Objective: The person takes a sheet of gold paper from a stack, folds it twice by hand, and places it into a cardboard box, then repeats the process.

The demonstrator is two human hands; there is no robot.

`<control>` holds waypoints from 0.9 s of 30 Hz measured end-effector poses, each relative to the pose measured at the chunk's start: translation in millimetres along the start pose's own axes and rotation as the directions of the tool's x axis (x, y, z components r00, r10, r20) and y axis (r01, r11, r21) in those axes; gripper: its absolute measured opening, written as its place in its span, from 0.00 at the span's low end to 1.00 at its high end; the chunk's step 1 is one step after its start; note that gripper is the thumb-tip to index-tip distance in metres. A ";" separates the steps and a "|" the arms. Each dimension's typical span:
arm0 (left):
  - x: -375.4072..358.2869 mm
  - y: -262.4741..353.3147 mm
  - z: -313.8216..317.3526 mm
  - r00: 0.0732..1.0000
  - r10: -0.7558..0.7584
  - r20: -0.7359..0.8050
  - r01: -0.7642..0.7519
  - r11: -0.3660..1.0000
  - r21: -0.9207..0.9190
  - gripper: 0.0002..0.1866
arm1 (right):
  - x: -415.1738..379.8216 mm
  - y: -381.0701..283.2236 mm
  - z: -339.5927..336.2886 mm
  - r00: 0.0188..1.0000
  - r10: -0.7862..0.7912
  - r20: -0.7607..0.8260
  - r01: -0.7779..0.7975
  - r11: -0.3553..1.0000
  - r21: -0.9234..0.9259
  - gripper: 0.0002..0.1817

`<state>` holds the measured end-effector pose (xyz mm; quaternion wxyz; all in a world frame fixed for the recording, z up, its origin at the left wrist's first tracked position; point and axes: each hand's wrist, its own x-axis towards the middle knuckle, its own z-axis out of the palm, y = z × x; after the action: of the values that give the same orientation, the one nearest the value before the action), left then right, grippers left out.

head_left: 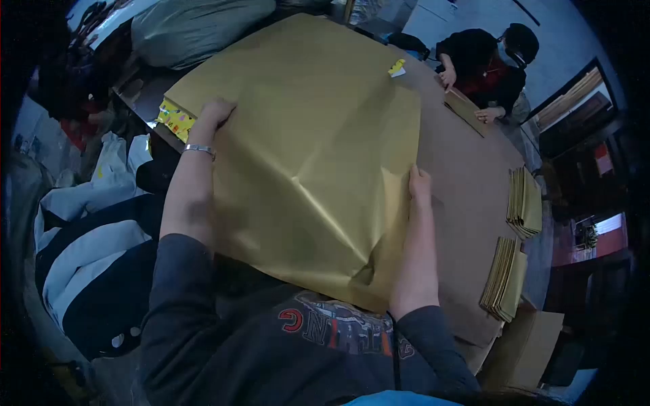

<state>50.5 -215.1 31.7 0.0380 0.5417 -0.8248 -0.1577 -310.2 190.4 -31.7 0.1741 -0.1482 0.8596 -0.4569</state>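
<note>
A large sheet of gold wrapping paper (pixel 291 135) spreads over the table in front of me, its near part creased and bulging toward my body. My left hand (pixel 218 112) is closed on the paper near its left side, a bracelet on the wrist. The right edge is pinched in my right hand (pixel 420 183), thumb upward. Yellow patterned paper (pixel 176 122) shows from under the left corner of the gold paper. A small yellow-and-white piece (pixel 397 68) lies at the far right corner.
Across the brown table (pixel 467 203), a co-worker (pixel 484 64) handles a folded brown piece (pixel 464 112). Two bundles of folded gold paper (pixel 525 203) (pixel 503 279) lie along the right edge. A cardboard box (pixel 525 348) stands below. Large bags (pixel 200 30) sit at far left.
</note>
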 end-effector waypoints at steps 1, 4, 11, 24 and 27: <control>0.3 -9.4 9.6 0.998 -0.064 -0.005 0.060 0.952 -0.301 0.21 | -13.3 -11.1 -3.7 1.000 0.006 -0.016 -0.006 1.000 0.005 0.20; -6.4 -12.1 6.5 0.991 -0.132 0.033 0.130 0.848 -0.514 0.20 | -32.3 -27.3 -16.5 0.997 0.052 -0.055 -0.042 0.984 0.172 0.23; -48.9 -0.7 -21.0 0.995 -0.065 -0.078 -0.041 0.452 -0.891 0.18 | -44.2 -31.0 -54.8 0.960 -0.145 -0.239 0.211 0.936 0.282 0.24; -148.6 92.1 -115.2 0.743 0.300 -0.598 -0.473 -0.397 -0.787 0.13 | -174.1 -117.3 -211.6 0.434 -0.285 -0.855 0.841 0.469 0.270 0.27; -150.7 89.4 -122.8 0.721 0.399 -0.567 -0.399 -0.429 -0.810 0.13 | -196.4 -92.3 -276.7 0.340 -0.452 -0.825 0.875 0.474 0.100 0.30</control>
<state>62.1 -73.0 191.3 0.4902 -0.0472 -0.5233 -0.6954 -245.8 425.1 222.2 -0.3485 -0.2622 0.5370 -0.7221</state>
